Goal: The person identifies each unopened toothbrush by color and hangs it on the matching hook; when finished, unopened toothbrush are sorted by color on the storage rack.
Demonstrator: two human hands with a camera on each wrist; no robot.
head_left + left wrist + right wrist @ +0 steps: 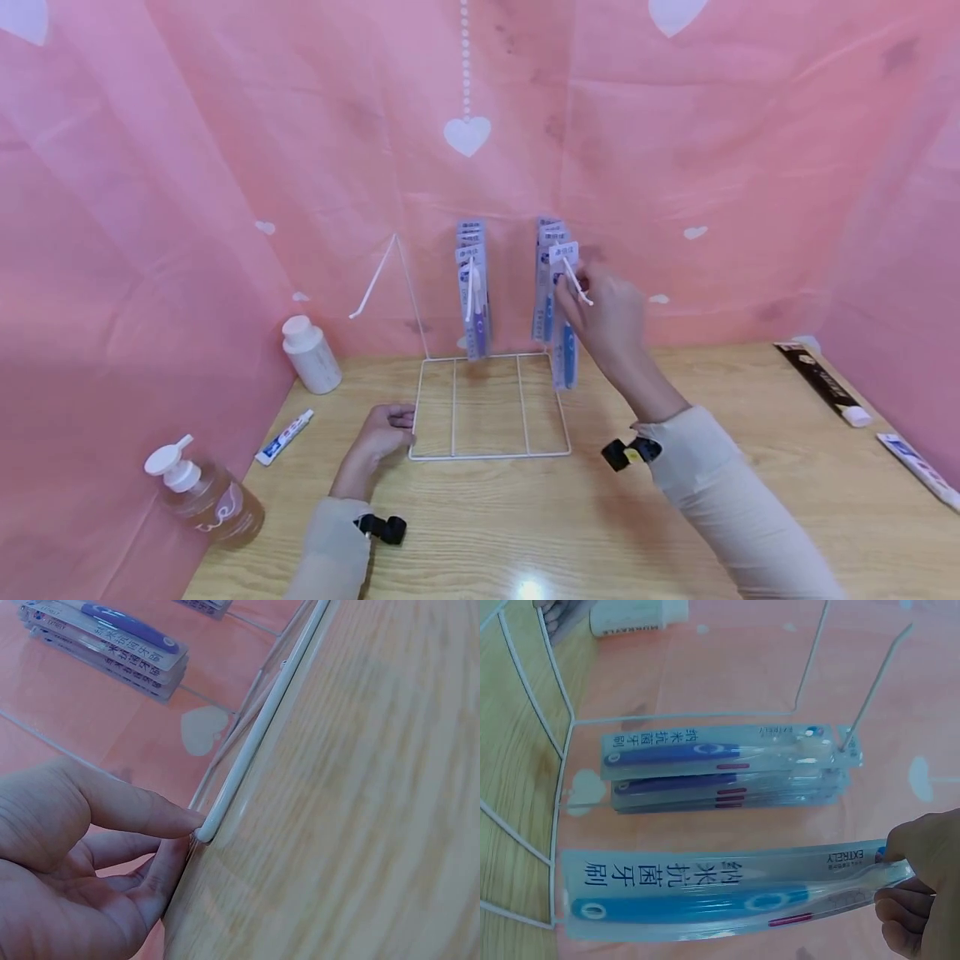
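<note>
Head view: a person is working at a white wire rack (489, 406) standing on the wooden desk (675, 533), in front of a pink heart-print backdrop (225, 167).
Right hand: the right hand (609, 315) is raised beside the rack's right-hand peg (576, 282), its grip pinching the top of a packaged toothbrush (564, 333) with a blue handle.
Packaged toothbrush: it is hanging upright from those fingers, just in front of the stack of packs (546, 283) on that peg of the rack.
Right wrist view: thumb and fingers (907, 881) are clamping the card end of the toothbrush pack (727, 892); the other hung packs (727, 769) are lying just beyond it on the rack.
Left hand: the left hand (384, 433) is resting on the desk at the rack's near left corner, fingers lightly bent, grip holding nothing.
Left wrist view: fingertips (176, 825) are touching the rack's base wire (255, 742).
Left of the rack: a small toothpaste tube (284, 436), a white bottle (311, 354) and a pump bottle (202, 492) of amber liquid.
Right of the rack: a dark tube (823, 383) and another toothpaste tube (918, 468), well apart from it.
</note>
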